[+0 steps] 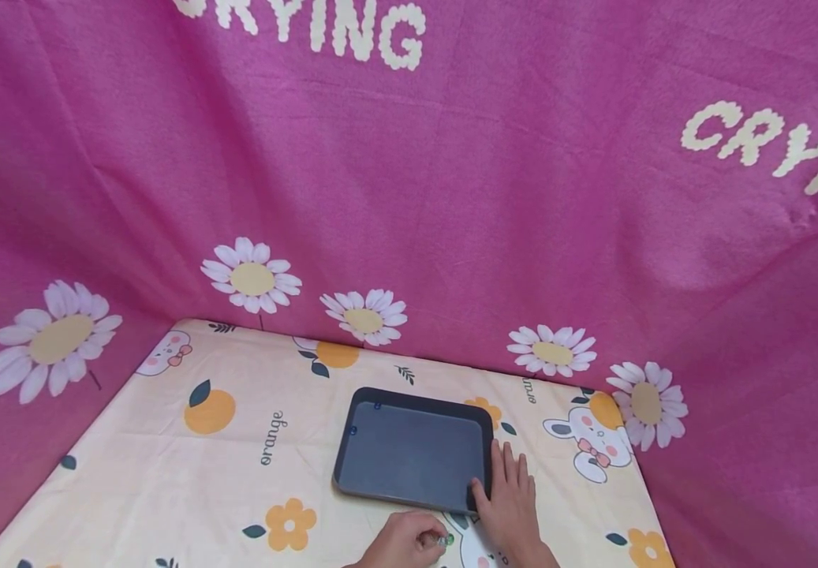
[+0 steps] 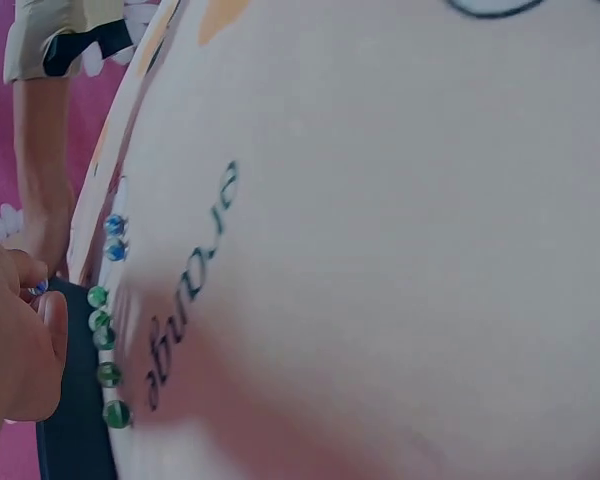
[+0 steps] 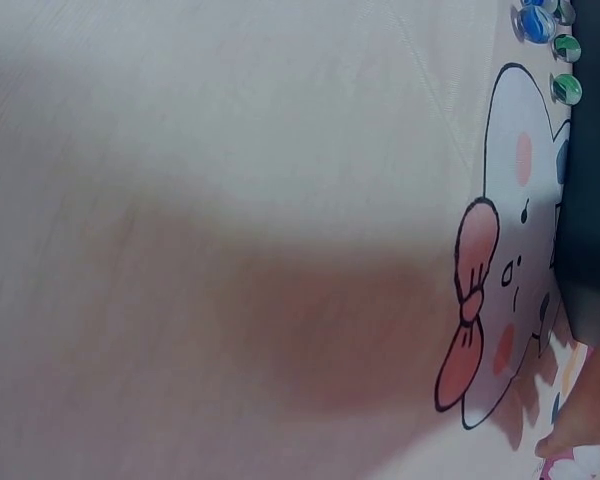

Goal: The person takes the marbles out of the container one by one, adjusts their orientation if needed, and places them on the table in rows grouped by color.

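Observation:
A dark grey tray [image 1: 416, 457] lies on the patterned cloth, with two blue marbles [image 1: 353, 431] near its left wall. In front of its near edge, my left hand [image 1: 405, 541] has curled fingers. The left wrist view shows that hand pinching a blue marble [image 2: 39, 287] between thumb and finger. Beside it on the cloth runs a row of green marbles [image 2: 109, 374] and blue marbles [image 2: 115, 248], largely hidden by the hand in the head view. My right hand [image 1: 511, 505] rests at the tray's right near corner, fingers extended along the side and thumb over the rim.
A cream tablecloth [image 1: 167, 489] with oranges, flowers and rabbits covers the table. Behind and beside it hangs a magenta curtain [image 1: 451, 197] with daisies and lettering. In the right wrist view, green marbles [image 3: 566, 89] lie close to the tray's outer wall.

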A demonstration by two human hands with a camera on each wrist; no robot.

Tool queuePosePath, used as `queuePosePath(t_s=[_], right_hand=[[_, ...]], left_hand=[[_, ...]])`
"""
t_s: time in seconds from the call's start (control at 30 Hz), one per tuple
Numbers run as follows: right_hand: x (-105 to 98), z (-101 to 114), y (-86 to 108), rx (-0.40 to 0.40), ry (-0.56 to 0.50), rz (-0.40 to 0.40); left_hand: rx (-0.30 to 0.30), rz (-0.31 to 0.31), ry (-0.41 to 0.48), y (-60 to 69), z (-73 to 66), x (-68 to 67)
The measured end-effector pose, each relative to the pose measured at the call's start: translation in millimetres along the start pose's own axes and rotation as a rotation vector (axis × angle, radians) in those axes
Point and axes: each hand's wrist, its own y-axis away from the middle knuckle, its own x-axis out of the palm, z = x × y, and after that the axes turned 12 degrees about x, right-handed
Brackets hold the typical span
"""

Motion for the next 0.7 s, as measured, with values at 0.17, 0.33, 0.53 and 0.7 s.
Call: queuePosePath(t_s=[0.17, 0.33, 0.53, 0.7], right_hand=[[1.6, -1.1, -1.2, -0.005, -0.001, -0.009], [2.4, -1.6, -1.9, -0.010, -0.006, -0.014], [1.4, -0.9, -0.3, -0.011, -0.004, -0.004], [0.6, -0.7, 0.2, -0.013, 0.002, -0.001]], left_hand=[[-0.008, 0.029, -0.029, 7.4, 5.0, 3.6], [0.084, 0.064, -0.076, 14.0, 14.5, 5.7], [0.140, 0.102, -0.086, 17.6, 22.8, 5.0], [0.150, 0.114, -0.086, 18.6, 25.2, 4.9]])
